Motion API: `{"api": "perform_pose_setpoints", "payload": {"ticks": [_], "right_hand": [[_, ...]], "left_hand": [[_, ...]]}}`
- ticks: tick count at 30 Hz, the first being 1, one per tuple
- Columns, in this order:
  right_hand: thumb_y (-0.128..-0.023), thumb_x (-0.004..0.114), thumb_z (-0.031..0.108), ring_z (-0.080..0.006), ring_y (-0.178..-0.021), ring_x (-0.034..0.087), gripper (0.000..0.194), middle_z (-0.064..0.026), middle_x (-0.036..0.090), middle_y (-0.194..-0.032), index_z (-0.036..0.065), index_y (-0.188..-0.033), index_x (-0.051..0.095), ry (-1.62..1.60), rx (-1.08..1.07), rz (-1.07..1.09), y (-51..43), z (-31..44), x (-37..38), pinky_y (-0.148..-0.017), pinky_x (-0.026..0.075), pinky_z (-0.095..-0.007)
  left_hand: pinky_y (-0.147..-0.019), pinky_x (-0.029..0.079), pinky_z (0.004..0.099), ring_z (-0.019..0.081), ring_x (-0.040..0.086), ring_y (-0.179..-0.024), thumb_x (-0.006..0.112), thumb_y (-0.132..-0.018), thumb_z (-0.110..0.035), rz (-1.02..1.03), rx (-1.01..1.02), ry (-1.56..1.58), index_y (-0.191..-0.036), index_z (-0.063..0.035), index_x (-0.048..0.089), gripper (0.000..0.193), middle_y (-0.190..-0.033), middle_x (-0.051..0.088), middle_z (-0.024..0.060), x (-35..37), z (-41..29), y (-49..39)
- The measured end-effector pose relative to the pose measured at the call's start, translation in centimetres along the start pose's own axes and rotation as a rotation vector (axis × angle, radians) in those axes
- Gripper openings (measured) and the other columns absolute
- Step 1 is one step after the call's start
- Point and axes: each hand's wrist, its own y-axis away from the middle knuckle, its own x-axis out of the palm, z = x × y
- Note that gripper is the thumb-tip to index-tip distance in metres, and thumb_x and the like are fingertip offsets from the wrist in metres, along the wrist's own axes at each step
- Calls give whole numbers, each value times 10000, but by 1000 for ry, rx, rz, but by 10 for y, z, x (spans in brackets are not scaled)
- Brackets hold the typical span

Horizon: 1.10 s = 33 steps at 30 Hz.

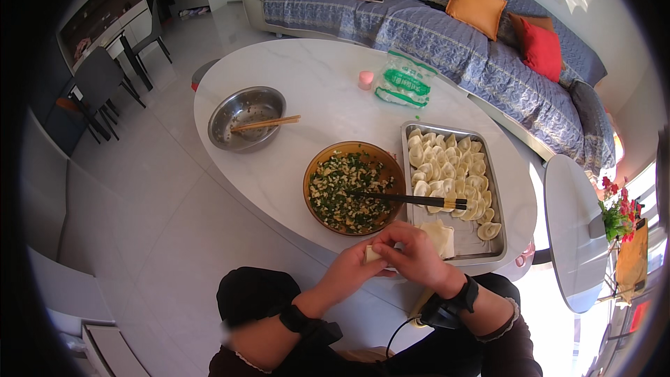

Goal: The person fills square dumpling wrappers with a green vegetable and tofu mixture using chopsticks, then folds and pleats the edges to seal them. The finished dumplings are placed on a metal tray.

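Observation:
My left hand (349,270) and my right hand (412,252) meet at the table's near edge. Between their fingers they hold a small folded dough wrapper (372,254), mostly covered by the fingers. Just beyond is an amber bowl (310,210) with a chopped green and pale yellow filling (340,188). Black chopsticks (413,199) lean in it, their gold-banded ends reaching over the steel tray (502,209). Rows of folded dumplings (450,167) lie in that tray. A stack of flat dough wrappers (440,238) sits at its near left corner, partly behind my right hand.
An oval marble-look table (314,94) carries a steel bowl (222,139) with wooden chopsticks (269,123), a pink-lidded jar (365,80) and a green-and-clear plastic package (405,81). Behind runs a covered sofa (335,15). On the right stands a small round table (570,230) with a flowerpot (597,226).

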Motion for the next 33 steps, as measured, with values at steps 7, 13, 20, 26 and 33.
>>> {"api": "perform_pose_setpoints", "payload": {"ticks": [7,13,20,26,33], "right_hand": [[-832,634,90,-196,-724,568,81,-96,593,-794,14,-859,624,15,41,-17,2,2,2,-636,449,-299],[-831,634,93,-208,-721,569,84,-99,595,-795,15,-860,623,32,27,-23,1,1,3,-639,452,-305],[-818,647,68,-157,-708,554,72,-76,599,-793,15,-867,642,13,67,7,2,2,1,-627,448,-276],[-827,639,53,-152,-724,559,94,-74,614,-803,17,-907,673,-72,81,18,2,-1,0,-645,455,-276],[-844,590,32,-181,-802,593,147,-100,624,-877,17,-969,667,-61,46,29,1,-1,1,-725,473,-281]], "left_hand": [[-888,528,315,188,569,-1050,471,-916,-1,16,-12,5,-1276,30,412,366,-1190,518,99,-1,1,-1],[-886,528,313,184,568,-1049,481,-921,-18,25,-19,-11,-1282,27,410,370,-1192,516,94,-1,1,-1],[-892,528,329,187,547,-1077,475,-920,-10,20,-25,-5,-1299,17,400,387,-1213,497,91,1,-1,0],[-892,531,342,191,538,-1086,461,-911,19,23,-1,-4,-1310,9,387,407,-1222,490,93,1,-2,0],[-866,544,335,199,557,-1066,482,-911,1,-24,13,-16,-1308,-1,380,409,-1212,497,106,1,-2,-2]]}}
